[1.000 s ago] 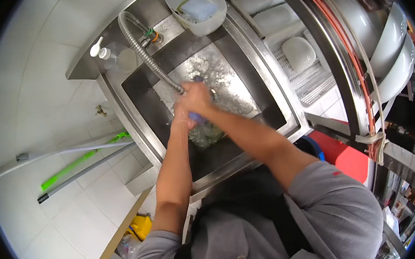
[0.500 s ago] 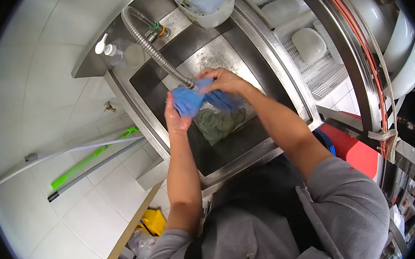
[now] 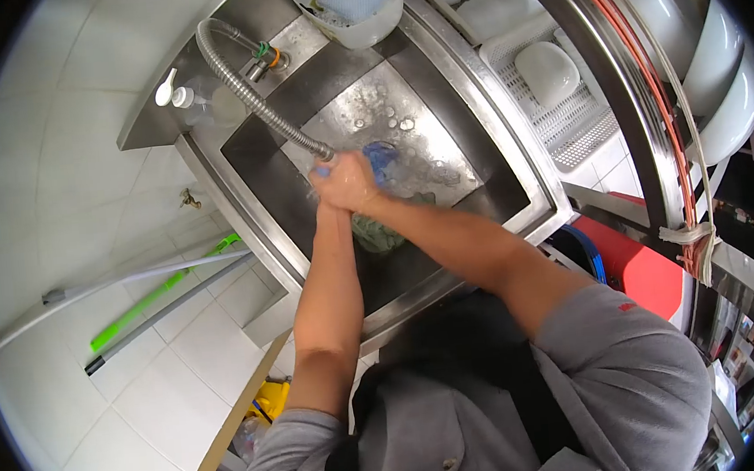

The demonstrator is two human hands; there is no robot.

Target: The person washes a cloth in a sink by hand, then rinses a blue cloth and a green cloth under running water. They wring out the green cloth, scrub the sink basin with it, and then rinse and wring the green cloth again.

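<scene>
Below the mouth of the flexible metal tap [image 3: 270, 111], my two hands are pressed together over a blue cloth [image 3: 380, 159]. My right hand [image 3: 351, 181] is closed on top. Under it my left hand [image 3: 322, 194] is mostly covered, its fingers wrapped round the same cloth. One bunched end of the cloth sticks out on the right, and a small bit shows at the left. A crumpled green cloth [image 3: 381, 237] lies wet in the steel sink [image 3: 450, 154], just below my wrists and partly hidden by my right forearm.
At the sink's back edge stands a white tub [image 3: 360, 26] with soapy water and a pale blue piece inside. Clear bottles [image 3: 199, 108] sit at the back left corner. White baskets [image 3: 567, 123] hold dishes on the right, beside a metal rack [image 3: 640, 91]. Poles [image 3: 144, 311] lean on the left wall.
The blue cloth was spread loosely between my separated hands. Now my hands have come together and bunched it tightly, with my right hand over my left. More of the sink floor shows.
</scene>
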